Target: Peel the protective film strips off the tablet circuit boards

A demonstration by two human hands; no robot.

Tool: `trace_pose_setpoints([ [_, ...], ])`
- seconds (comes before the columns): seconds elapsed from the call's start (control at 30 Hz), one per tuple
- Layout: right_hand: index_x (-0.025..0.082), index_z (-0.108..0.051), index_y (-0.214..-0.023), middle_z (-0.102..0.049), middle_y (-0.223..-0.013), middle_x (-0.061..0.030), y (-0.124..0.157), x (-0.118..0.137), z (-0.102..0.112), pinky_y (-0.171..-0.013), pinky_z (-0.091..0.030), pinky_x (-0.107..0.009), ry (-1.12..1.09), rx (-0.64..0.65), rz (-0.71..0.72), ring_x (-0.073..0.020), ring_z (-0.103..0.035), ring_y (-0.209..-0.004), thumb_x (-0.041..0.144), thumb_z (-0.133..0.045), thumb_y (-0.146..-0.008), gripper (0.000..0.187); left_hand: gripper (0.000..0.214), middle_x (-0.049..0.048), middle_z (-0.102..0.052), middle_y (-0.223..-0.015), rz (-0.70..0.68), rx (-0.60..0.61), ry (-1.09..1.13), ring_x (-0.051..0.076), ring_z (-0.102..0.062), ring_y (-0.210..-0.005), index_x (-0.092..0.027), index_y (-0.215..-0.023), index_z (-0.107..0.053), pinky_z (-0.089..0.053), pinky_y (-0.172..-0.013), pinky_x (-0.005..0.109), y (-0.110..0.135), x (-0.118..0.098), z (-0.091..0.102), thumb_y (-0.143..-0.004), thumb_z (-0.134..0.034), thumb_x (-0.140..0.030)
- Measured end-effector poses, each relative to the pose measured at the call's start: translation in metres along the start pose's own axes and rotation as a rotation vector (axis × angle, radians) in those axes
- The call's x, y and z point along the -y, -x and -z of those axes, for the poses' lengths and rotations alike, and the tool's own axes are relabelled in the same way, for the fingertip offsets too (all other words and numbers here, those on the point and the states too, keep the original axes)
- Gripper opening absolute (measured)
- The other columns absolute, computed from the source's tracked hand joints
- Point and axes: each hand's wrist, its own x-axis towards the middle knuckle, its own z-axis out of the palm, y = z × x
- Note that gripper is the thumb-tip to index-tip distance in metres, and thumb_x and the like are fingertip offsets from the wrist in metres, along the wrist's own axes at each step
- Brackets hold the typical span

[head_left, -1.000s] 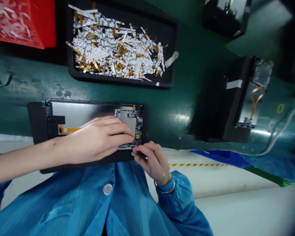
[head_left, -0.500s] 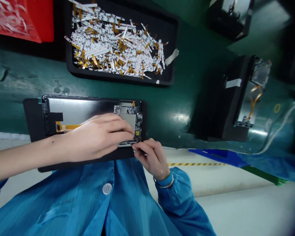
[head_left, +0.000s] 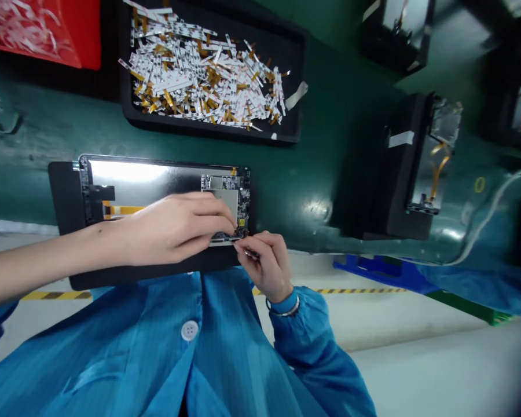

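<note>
An opened tablet (head_left: 156, 182) lies back-up on a black pad (head_left: 63, 194) near the table's front edge, with a shiny back plate, an orange flex cable (head_left: 121, 209) and a circuit board (head_left: 232, 197) at its right end. My left hand (head_left: 173, 234) rests over the tablet, fingers stretched out and pressing on the circuit board. At the board's lower right corner my right hand (head_left: 264, 263) is closed in a pinch on a small thin thing I cannot make out.
A black tray (head_left: 286, 81) heaped with several white and orange flex strips (head_left: 204, 78) stands behind the tablet. A red bin (head_left: 47, 29) sits at the back left. More opened tablets on black pads (head_left: 386, 174) lie to the right on the green table (head_left: 35, 139).
The view has shifted slightly, so everything sits a little higher in the picture. Both hands stay at the circuit board's lower right corner, the right pinch barely moving.
</note>
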Motion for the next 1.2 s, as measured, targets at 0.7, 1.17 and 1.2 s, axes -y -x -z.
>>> trace_pose_setpoints([
  [0.7, 0.019, -0.061, -0.110, -0.060, -0.091, -0.0055, -0.005, -0.001, 0.009, -0.063, -0.056, -0.024, 0.014, 0.132, 0.018, -0.0150, -0.062, -0.079, 0.009, -0.055, -0.094, 0.020, 0.025, 0.0071, -0.066, -0.115, 0.004, -0.024, -0.002, 0.020, -0.060, -0.106, -0.013, -0.113, -0.062, -0.048, -0.095, 0.031, 0.000, 0.002, -0.003, -0.099, -0.042, -0.011],
  [1.17, 0.022, -0.062, -0.102, -0.062, -0.086, -0.0026, -0.016, -0.001, 0.014, -0.065, -0.058, -0.025, -0.092, 0.124, -0.070, -0.0138, -0.063, -0.077, 0.009, -0.062, -0.091, 0.017, 0.025, 0.0068, -0.067, -0.114, -0.004, -0.007, 0.032, 0.018, -0.060, -0.104, -0.013, -0.113, -0.062, -0.048, -0.091, 0.028, 0.000, 0.001, 0.000, -0.099, -0.041, -0.011],
  [1.2, 0.022, -0.063, -0.101, -0.062, -0.085, -0.0023, -0.018, -0.001, 0.015, -0.065, -0.057, -0.025, -0.106, 0.124, -0.081, -0.0137, -0.063, -0.076, 0.009, -0.062, -0.091, 0.016, 0.026, 0.0067, -0.067, -0.114, -0.004, -0.008, 0.035, 0.018, -0.060, -0.104, -0.013, -0.114, -0.062, -0.048, -0.091, 0.028, 0.000, 0.001, 0.000, -0.099, -0.041, -0.011],
])
